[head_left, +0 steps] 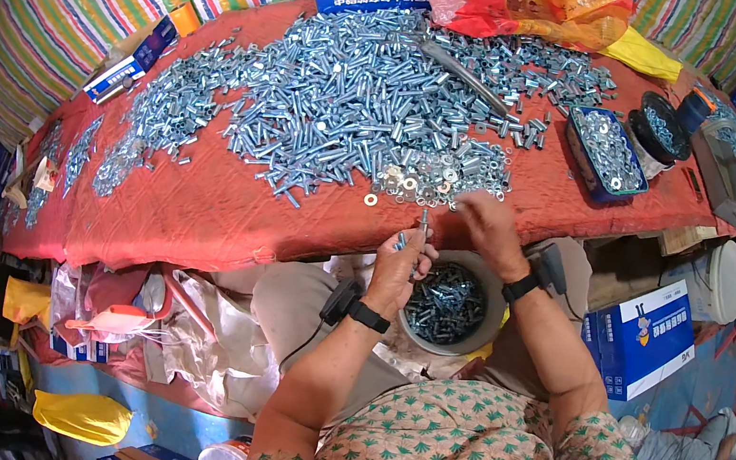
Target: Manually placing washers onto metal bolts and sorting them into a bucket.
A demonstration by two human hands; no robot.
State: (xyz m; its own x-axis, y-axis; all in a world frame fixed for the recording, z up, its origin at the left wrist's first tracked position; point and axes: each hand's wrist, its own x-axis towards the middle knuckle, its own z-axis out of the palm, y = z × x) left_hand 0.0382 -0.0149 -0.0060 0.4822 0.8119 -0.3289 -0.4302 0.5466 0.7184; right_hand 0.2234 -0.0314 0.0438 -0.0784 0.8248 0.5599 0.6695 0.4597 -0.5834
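My left hand (401, 262) is closed round a few shiny metal bolts (425, 225), one of them standing upright above the fingers. Just to its right, my right hand (495, 231) hovers at the table's front edge with its fingers bent together and slightly blurred; whatever may be between the fingertips is too small to make out. Beyond both hands lies a patch of loose flat washers (425, 174). Below them, between my knees, a round bucket (492, 322) holds many dark and shiny metal fasteners (445, 302).
Red cloth (188, 211) covers the table, which bears a large heap of bolts and sleeves (340, 100). A metal bar (464, 77) lies on the heap. At right stand a blue tray of washers (606, 152) and a black bowl (661, 127). A blue-white carton (645, 337) sits below.
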